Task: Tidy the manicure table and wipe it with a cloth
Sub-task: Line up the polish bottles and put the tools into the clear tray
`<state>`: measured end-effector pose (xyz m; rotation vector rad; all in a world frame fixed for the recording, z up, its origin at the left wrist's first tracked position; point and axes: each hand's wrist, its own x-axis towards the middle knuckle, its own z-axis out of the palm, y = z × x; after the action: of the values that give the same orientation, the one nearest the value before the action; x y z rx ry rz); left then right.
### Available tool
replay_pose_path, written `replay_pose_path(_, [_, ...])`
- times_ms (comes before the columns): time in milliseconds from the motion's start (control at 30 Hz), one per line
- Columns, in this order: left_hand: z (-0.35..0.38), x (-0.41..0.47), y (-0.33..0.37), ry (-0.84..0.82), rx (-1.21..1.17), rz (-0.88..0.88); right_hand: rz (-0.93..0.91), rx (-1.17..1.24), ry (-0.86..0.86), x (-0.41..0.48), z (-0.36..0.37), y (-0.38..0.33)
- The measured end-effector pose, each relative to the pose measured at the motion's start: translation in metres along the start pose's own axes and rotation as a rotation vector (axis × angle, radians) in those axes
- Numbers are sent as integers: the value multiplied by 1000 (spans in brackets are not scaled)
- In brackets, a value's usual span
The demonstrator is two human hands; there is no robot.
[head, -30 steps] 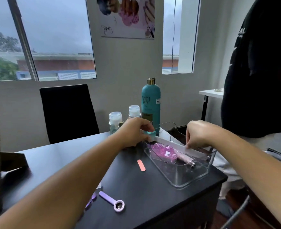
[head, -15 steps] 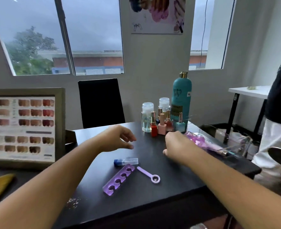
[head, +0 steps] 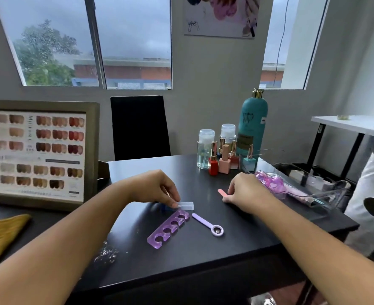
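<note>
1. Manicure table (head: pixel 236 245): black top across the centre and lower frame, still cluttered, so the tidying looks like the step in hand and no wiping yet.
2. Left hand (head: pixel 154 188), centre frame: fingertips pressed together on a small clear tube with blue cap (head: pixel 180 205), which lies flat on the table; looks like a pinch to lift it.
3. Right hand (head: pixel 245 191), right of centre: fingers curled down onto the table, touching the near end of a pink nail file (head: pixel 222 192); whether it actually grips the file I cannot tell.
4. Purple toe separator (head: pixel 169 227) and lilac ring-ended tool (head: pixel 207 224) lie loose just below the tube, untouched; likely next to collect.
5. Clear organiser tray (head: pixel 326 195) sits at the right edge with pink items inside; probably the drop-off for small tools.
6. Polish bottles (head: pixel 224 160) stand grouped at the back by the teal bottle (head: pixel 253 126), out of the wiping path.
7. Yellow cloth (head: pixel 0 236) waits at the lower left; glitter specks (head: pixel 106 254) near the front edge need it.
</note>
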<state>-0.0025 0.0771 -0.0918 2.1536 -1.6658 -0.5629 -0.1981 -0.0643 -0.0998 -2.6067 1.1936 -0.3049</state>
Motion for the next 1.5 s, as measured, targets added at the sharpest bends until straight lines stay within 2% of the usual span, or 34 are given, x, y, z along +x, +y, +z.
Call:
replay_pose_path(267, [3,3,0,55,90,14,-32,73,-79,1,-2,-8])
replay_pose_path(433, [-6,11,14,194,25,93,-159,215,-28,-6,-32,1])
replay_pose_path(600, [-12,46,63,394,59,249,-206,373,96,-1,-99,48])
replay_pose_path(733, [-3,87,104,476,83,332,-144,289,118,14,-123,99])
replay_pose_path(867, [18,129,135,438,111,359,-108,96,38,35,-117,129])
replay_pose_path(1167, [43,166,143,325,328,327,-228,-164,-14,68,-91,137])
replay_pose_path(1400, [29,146,135,361,262,339,-256,57,79,61,-97,131])
replay_pose_path(1500, [17,115,121,455,208,327,-305,177,121,43,-102,110])
